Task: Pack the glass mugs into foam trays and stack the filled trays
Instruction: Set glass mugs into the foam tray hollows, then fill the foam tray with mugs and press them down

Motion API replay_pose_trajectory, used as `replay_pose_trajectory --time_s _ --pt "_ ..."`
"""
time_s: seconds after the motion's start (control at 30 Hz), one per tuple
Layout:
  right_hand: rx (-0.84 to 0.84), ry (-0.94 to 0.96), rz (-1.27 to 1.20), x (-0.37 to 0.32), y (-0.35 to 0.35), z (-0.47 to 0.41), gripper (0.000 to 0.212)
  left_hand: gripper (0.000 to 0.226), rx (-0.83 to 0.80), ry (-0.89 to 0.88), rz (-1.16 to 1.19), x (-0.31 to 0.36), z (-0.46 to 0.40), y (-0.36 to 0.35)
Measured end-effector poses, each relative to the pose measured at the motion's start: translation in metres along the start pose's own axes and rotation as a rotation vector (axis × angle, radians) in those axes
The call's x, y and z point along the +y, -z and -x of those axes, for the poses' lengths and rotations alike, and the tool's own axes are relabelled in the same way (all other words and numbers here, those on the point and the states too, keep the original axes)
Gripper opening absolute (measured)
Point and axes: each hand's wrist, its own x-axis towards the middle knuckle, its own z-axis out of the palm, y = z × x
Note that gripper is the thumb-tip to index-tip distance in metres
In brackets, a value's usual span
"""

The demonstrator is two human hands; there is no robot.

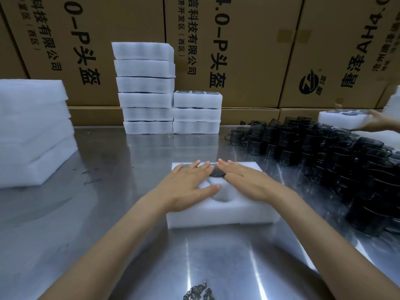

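So the biggest thing here is the wall of brown cardboard boxes (249, 50) with black printed lettering, running across the whole back. In front of that is the shiny stainless steel table (104, 213), pretty reflective, with a dark smudge near the front edge.

Over on the right of the table there's a big heap of dark smoky glass mugs (337, 156), stacked a few layers high and running from the back toward the near right edge. On the left sits a chunky pile of plain white foam sheets (32, 131).

At the back centre, right up against the boxes, are two stacks of filled white foam trays: the tall stack (146, 87), six trays high, and touching its right side the short stack (197, 112), three trays high, with dark mug rims showing in the top one.

Far right edge, another person's hand (377, 122) is holding a white foam tray with mugs (344, 119) in it, up above the mug heap.

Now the main bit: a white rectangular foam tray (223, 211) lies flat on the table, centre frame. Both hands are laid on top of it, fingers straight and flat, not gripping anything. The left hand (190, 182) covers the left side, the right hand (242, 180) the right side, fingertips nearly meeting at the far edge. Between them you can see the dark rim of one glass mug (217, 171) seated in a far pocket, and an unfilled round pocket (223, 194) just in front of it.
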Motion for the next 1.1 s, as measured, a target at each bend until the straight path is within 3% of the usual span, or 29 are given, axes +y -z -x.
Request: replay_pose_trajectory --time_s 0.13,0.23,0.3,0.43,0.53,0.7,0.8,1.1 --pt "0.12 -0.013 -0.114 0.001 -0.002 -0.003 0.046 0.049 0.187 0.012 0.233 -0.001 0.003 -0.001" --pt "0.413 -0.033 -0.301 0.005 0.003 -0.001 0.038 0.034 0.456 0.095 0.643 -0.008 0.007 -0.005" --pt "0.595 -0.092 -0.381 0.014 0.01 0.0 0.037 0.033 0.545 0.18 0.838 -0.015 0.01 -0.009" --pt "0.83 -0.298 -0.332 0.045 0.008 0.004 0.035 0.036 0.536 0.369 1.019 -0.034 0.01 -0.023" --pt "0.937 -0.445 -0.238 0.061 0.001 0.008 0.032 0.041 0.514 0.449 1.013 -0.042 0.007 -0.029" --pt "1.181 -0.476 0.063 0.066 0.02 0.017 0.033 0.047 0.478 0.479 1.004 -0.048 0.004 -0.03" --pt "1.208 -0.556 0.161 0.077 0.034 0.027 0.037 0.047 0.475 0.467 1.002 -0.047 0.005 -0.031" --pt "1.014 -0.768 0.028 0.102 0.04 0.039 0.033 0.041 0.535 0.414 1.052 -0.041 0.008 -0.029"
